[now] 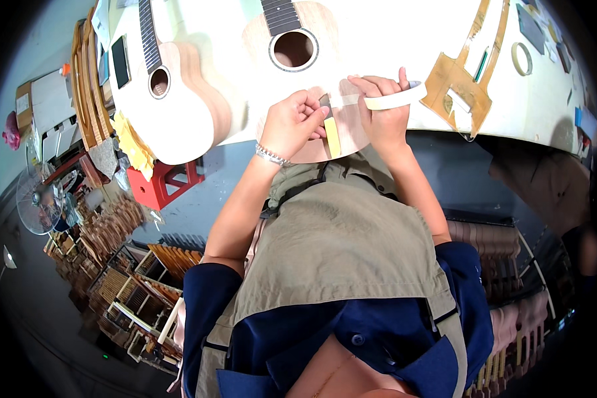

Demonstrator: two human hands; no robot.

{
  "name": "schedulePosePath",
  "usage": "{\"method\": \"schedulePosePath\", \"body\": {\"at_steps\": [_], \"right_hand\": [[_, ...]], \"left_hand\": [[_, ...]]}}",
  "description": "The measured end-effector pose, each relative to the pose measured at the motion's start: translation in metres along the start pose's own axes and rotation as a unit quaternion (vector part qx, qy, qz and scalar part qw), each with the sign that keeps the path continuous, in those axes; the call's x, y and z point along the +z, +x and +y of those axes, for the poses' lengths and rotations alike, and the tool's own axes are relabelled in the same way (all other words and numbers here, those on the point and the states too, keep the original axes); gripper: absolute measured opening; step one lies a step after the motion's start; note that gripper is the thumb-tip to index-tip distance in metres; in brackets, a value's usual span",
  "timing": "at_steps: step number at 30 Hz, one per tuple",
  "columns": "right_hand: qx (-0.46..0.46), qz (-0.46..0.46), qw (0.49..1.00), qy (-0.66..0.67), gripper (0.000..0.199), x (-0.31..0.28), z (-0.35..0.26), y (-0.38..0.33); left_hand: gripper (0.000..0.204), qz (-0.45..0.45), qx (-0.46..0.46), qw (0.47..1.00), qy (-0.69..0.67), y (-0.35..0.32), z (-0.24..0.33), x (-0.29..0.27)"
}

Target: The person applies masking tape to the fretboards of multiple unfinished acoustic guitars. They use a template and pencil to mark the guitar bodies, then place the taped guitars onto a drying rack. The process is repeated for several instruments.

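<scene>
Tape [351, 100] stretched from roll [398, 98] at 3 o'clock, right hand [383, 116] gripping it; left hand [297, 123] pinched strip end on ukulele body [351, 129]. Best kept taut, pressed flat w/ thumb.

Light: bright and even from above; the white table [391, 60] is washed out by glare.
Shadows: the floor below is left dim.
Distortion: straight edges are bent; corners are blacked out.
Focus: the rim is softened.

Pale matt wooden guitar body [351, 129], cream paper tape roll [398, 98], white smooth bench [391, 46]
</scene>
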State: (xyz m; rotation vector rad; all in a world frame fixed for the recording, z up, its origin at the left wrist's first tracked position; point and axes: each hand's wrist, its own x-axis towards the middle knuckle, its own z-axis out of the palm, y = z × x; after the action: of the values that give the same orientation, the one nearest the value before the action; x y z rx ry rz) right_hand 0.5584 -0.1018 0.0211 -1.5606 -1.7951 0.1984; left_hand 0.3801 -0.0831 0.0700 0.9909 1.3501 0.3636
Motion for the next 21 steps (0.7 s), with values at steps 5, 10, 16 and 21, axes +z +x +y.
{"method": "schedulePosePath", "body": {"at_steps": [5, 10, 16, 21], "right_hand": [[0.0, -0.002, 1.0, 0.016, 0.034, 0.0, -0.003, -0.004], [-0.321, -0.069, 0.926, 0.189, 0.026, -0.028, -0.069, -0.017], [-0.011, -0.015, 0.938, 0.346, 0.046, 0.004, -0.091, 0.008], [0.113, 0.045, 0.835, 0.536, 0.057, 0.063, -0.155, 0.029]], "left_hand": [[0.016, 0.004, -0.002, 0.999, 0.035, 0.006, 0.002, 0.002], [0.016, 0.013, 0.003, 0.999, 0.037, 0.006, 0.0, 0.001], [0.006, 0.239, 0.235, 0.942, 0.001, -0.02, -0.007, -0.146], [0.021, 0.427, 0.163, 0.872, 0.176, -0.02, -0.105, -0.371]]}}
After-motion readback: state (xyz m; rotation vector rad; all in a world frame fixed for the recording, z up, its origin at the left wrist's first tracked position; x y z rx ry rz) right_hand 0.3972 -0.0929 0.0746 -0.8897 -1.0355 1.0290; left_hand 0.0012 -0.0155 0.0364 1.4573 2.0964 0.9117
